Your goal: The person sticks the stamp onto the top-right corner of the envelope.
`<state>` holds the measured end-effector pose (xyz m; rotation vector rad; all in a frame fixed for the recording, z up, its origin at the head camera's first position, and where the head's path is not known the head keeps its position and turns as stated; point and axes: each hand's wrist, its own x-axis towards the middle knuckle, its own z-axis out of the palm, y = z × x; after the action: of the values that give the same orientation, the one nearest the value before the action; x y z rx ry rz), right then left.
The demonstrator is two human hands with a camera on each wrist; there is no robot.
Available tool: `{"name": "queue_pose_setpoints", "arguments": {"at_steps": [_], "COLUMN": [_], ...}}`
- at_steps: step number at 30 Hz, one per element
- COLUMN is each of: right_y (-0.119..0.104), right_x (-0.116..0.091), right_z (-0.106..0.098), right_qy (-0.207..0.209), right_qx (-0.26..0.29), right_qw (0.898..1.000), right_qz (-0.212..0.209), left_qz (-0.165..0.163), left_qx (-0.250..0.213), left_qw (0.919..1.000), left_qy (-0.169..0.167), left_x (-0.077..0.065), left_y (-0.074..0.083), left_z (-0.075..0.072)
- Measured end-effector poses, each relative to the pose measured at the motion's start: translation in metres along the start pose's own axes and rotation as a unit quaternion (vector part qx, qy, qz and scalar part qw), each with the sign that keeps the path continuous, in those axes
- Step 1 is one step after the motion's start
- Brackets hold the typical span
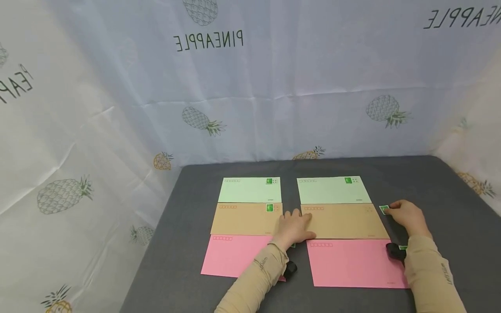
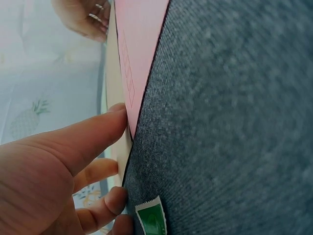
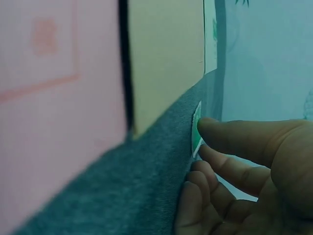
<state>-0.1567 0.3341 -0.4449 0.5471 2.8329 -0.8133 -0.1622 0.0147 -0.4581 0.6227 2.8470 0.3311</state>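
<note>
- Head view, background: pale curtain [image 1: 266, 74] printed with pineapples and mirrored lettering, behind a dark grey worktop [image 1: 168, 261].
- Head view, left column, far to near: left green envelope [image 1: 246, 191], left tan envelope [image 1: 242, 221], left pink envelope [image 1: 231, 256]. One green stamp is on the left green envelope and one on the left tan envelope; the left forearm covers part of the left pink envelope.
- Head view, right column, same order: right green envelope [image 1: 332, 191] with a green stamp, right tan envelope [image 1: 344, 224], right pink envelope [image 1: 356, 265].
- Head view, left hand [image 1: 291, 228]: fingers spread, resting at the left edge of the right tan envelope.
- Head view, right hand [image 1: 409, 216]: pinches the held stamp [image 1: 383, 209] just beside the right edge of the right tan envelope. A loose stamp [image 1: 402, 248] shows by the right wrist.
- Left wrist view: thumb and fingers apart; the thumb touches the right tan envelope beside the corner of the right pink envelope. A second loose stamp [image 2: 152, 219] is on the worktop near the fingertips.
- Right wrist view: thumb on the green face of the held stamp, a finger behind it. The stamp is tilted up on edge, apart from the right tan envelope.
</note>
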Motion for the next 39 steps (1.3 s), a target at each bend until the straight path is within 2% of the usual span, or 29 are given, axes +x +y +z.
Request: {"name": "queue_pose_setpoints", "arguments": {"at_steps": [5,13,28,32,39], "right_y": [0.0,0.003,0.016,0.017,0.011], "right_x": [-0.001,-0.001,-0.003,-0.006,-0.006], "right_z": [0.003,0.004,0.005,0.006,0.008], "right_qy": [0.012,0.024,0.04,0.048,0.056], "right_qx": [0.003,0.004,0.084,0.104,0.107], "right_qw": [1.0,1.0,0.995,0.993,0.992], "right_qz": [0.008,-0.006,0.026,0.013,-0.043], "left_qz": [0.002,-0.001,0.004,0.002,-0.004], "left_qx": [0.002,0.012,0.006,0.008,0.016], "left_qw": [1.0,0.9999,0.9999,0.9999,0.9998], "left_qy": [0.002,0.011,0.009,0.01,0.011], "left_x": [0.0,0.0,-0.002,-0.001,0.0], "left_y": [0.0,-0.001,0.0,0.0,0.0], "left_z": [0.001,0.001,0.001,0.002,0.003]}}
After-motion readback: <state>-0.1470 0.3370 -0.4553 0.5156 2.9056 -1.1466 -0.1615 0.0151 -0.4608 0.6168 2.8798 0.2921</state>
